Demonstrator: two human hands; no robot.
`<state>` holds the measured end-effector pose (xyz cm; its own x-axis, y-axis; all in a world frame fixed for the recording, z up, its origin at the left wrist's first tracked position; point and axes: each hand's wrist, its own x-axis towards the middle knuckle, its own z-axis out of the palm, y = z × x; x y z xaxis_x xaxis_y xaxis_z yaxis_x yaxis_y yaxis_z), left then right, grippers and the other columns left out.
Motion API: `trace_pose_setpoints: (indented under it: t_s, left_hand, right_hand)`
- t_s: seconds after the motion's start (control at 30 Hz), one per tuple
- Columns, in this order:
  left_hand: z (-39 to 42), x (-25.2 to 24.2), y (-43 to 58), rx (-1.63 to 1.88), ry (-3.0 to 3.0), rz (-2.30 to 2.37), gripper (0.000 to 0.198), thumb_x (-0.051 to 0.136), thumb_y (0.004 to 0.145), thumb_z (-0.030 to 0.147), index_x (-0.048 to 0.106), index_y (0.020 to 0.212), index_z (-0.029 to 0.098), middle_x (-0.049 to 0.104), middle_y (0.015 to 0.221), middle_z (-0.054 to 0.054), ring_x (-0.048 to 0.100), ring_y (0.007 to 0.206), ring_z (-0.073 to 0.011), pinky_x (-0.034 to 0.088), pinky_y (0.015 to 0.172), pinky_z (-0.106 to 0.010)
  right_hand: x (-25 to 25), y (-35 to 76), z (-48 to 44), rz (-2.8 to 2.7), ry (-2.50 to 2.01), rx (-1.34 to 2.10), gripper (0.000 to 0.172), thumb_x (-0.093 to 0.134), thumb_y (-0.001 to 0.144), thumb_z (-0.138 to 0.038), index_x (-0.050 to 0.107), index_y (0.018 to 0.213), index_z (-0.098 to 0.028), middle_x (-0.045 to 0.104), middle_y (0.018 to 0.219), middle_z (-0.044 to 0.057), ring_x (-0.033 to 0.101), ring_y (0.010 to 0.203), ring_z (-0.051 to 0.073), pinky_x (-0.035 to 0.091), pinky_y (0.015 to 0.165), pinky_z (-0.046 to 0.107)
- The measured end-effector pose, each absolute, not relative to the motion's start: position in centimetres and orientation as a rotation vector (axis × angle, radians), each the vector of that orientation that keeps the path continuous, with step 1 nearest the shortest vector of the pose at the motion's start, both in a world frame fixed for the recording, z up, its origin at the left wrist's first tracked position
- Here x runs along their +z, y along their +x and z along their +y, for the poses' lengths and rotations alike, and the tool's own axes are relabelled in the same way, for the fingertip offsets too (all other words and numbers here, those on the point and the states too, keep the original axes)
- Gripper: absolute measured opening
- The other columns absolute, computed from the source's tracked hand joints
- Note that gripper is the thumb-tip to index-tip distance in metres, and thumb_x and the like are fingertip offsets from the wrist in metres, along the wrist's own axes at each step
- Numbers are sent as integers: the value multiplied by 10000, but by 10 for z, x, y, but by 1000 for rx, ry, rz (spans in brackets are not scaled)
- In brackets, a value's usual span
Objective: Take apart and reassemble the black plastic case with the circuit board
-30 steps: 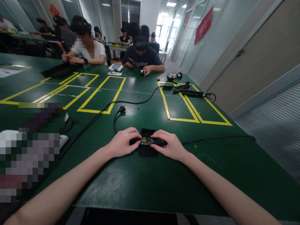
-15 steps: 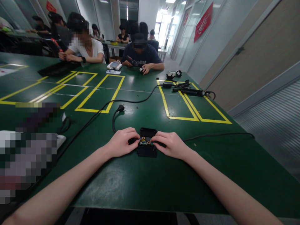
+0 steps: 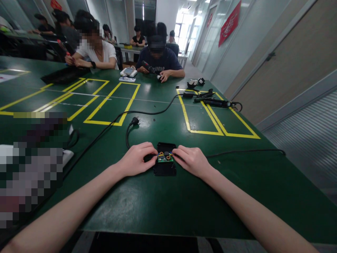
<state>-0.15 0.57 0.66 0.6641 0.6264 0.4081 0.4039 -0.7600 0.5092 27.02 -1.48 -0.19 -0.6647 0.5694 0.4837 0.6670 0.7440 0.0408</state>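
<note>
A small green circuit board (image 3: 165, 157) with orange rings sits between my two hands, over a black plastic casing (image 3: 164, 168) lying on the green table (image 3: 163, 207). My left hand (image 3: 137, 160) curls its fingers against the board's left end. On the board's right end, my right hand (image 3: 191, 161) does the same. A black cable (image 3: 244, 151) runs off to the right from under my right hand.
A black power plug (image 3: 134, 121) and its cord lie just beyond my hands. Yellow tape rectangles (image 3: 218, 123) mark the table. Black tools and cables (image 3: 213, 102) lie at the far right. Two people (image 3: 158, 59) sit working at the far edge; blurred objects sit at my left.
The board has tipped up slightly, showing more of its green face. My right hand's fingers have drawn back a little to the right. Both arms stay in place.
</note>
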Motion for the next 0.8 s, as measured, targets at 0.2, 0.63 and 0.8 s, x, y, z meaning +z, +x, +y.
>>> trace_pose_setpoints:
  t_s: [0.2,0.63,0.8]
  left_hand:
    - [5,13,-2,852,2520,740,160,552,963,208,703,933,165,687,862,-50,656,777,-156,528,704,-248]
    - [-7,22,-6,786,2471,644,106,536,807,170,640,828,164,618,709,1,535,573,-103,415,557,-215]
    - [-9,21,-4,731,2451,658,98,512,771,174,609,780,178,582,663,11,511,562,-110,397,545,-224]
  right_hand:
    - [8,273,-20,-2525,-839,-121,158,503,1007,-205,648,1057,-167,690,821,49,644,676,153,431,595,258]
    - [20,280,-29,-2570,-774,60,164,519,945,-191,645,842,-167,640,662,8,541,544,112,339,551,254]
    - [19,279,-31,-2588,-786,135,186,506,945,-204,650,830,-177,643,655,6,528,535,112,340,543,256]
